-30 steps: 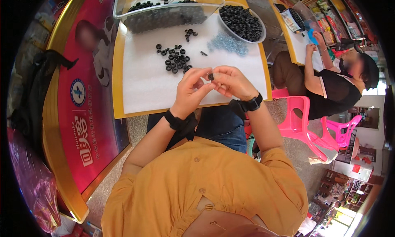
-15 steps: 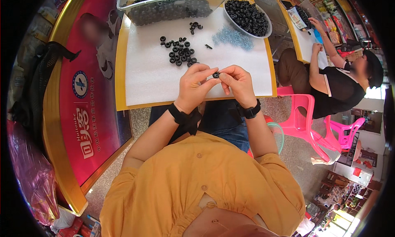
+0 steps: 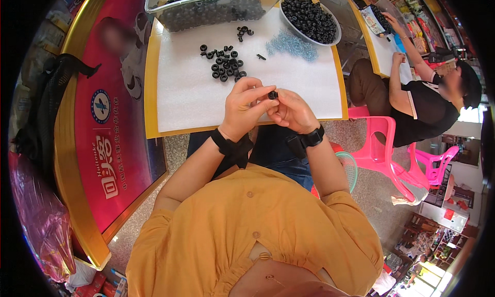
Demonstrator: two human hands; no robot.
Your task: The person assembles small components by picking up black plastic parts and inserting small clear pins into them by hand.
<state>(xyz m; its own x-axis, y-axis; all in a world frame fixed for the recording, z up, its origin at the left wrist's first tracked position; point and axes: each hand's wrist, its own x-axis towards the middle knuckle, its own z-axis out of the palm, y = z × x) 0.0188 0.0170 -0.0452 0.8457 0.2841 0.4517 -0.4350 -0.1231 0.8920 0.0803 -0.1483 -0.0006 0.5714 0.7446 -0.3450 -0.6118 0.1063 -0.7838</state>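
Note:
My left hand pinches a small black ring-shaped piece between thumb and forefinger, above the near edge of the white-covered table. Against the other side of that ring, my right hand is closed, its fingertips meeting the left ones; whether it holds something tiny as well is hidden. Beyond my left hand lies a loose group of black rings. Farther back are a few more black pieces, and one thin black piece lies by itself.
A clear plastic box of black rings stands at the back left. At the back right sits a bowl heaped with black rings, beside a scatter of pale blue bits. Pink plastic chairs and a person at another table are to the right.
My right hand has turned, its fingers curling in under the ring. The ring has shifted slightly right and down. The other person's raised hand has moved a little to the left.

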